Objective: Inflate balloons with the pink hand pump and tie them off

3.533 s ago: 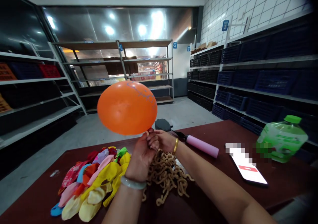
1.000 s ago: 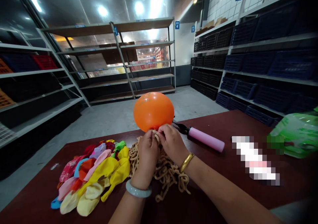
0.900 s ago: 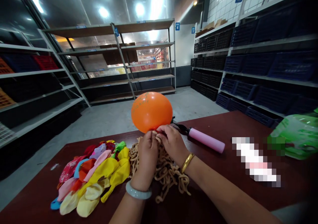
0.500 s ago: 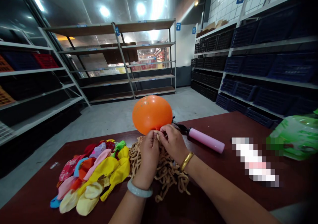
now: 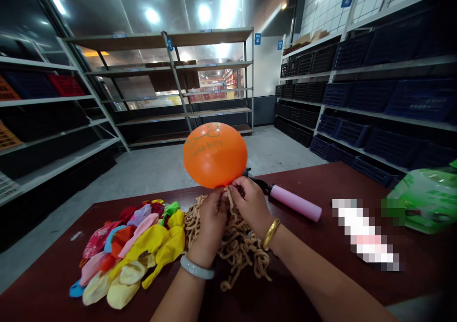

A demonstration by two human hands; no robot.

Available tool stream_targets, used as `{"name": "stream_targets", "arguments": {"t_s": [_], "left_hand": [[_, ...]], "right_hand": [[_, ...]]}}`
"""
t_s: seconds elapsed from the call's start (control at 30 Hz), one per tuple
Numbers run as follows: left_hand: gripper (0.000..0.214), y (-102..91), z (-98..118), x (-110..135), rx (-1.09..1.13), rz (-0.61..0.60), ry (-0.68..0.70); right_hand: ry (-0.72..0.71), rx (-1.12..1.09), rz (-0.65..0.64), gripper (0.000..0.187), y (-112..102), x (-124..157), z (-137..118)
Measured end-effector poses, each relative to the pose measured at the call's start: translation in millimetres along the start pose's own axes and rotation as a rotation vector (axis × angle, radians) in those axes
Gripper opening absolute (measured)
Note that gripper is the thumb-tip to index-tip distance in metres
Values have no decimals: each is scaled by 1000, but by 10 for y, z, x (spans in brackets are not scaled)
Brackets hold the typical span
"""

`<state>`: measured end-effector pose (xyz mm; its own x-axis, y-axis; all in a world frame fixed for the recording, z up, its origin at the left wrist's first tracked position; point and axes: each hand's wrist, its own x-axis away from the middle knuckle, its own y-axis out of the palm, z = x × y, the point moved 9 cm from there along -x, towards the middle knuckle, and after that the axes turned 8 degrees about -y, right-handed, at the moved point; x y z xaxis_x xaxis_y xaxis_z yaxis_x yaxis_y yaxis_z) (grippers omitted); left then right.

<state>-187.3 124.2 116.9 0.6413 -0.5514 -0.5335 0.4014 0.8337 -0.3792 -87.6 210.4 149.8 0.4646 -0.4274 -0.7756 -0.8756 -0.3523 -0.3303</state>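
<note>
An inflated orange balloon (image 5: 214, 157) with dark printed lettering stands above my two hands, its neck end down at my fingertips. My left hand (image 5: 213, 212), a pale bangle at its wrist, is closed in a pinch just under the balloon. My right hand (image 5: 250, 200), with a gold bangle, pinches from the other side, and a strand of tan cord runs up to the fingers. The balloon's neck is mostly hidden by the fingers. Beneath and behind the hands lies a tangled heap of tan cord (image 5: 246, 255).
Left on the dark red table (image 5: 307, 274) is a pile of uninflated balloons (image 5: 143, 246). A pink hand pump (image 5: 296, 203) lies to the right. Farther right are a blurred-out item (image 5: 366, 234) and a green-and-white bag (image 5: 424, 200). Shelves (image 5: 210, 65) and crates stand beyond.
The orange balloon has risen a little and tipped, so that its printed lettering now shows. Both hands stay pinched together below it, with slight finger movement.
</note>
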Motion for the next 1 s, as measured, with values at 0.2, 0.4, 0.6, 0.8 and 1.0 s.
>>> {"name": "stream_targets", "arguments": {"t_s": [0.2, 0.4, 0.6, 0.8, 1.0], "left_hand": [[20, -15, -3, 21, 175, -9, -97], [20, 15, 15, 21, 261, -51, -139], [18, 8, 62, 2, 155, -67, -84], [18, -7, 21, 20, 217, -41, -123], [20, 2, 14, 31, 245, -53, -159]], "right_hand": [[-223, 27, 15, 10, -46, 6, -200], [-223, 0, -27, 10, -55, -20, -190], [-185, -51, -119, 9, -59, -68, -185], [-259, 20, -108, 15, -60, -26, -273], [-219, -106, -97, 14, -37, -64, -222]]}}
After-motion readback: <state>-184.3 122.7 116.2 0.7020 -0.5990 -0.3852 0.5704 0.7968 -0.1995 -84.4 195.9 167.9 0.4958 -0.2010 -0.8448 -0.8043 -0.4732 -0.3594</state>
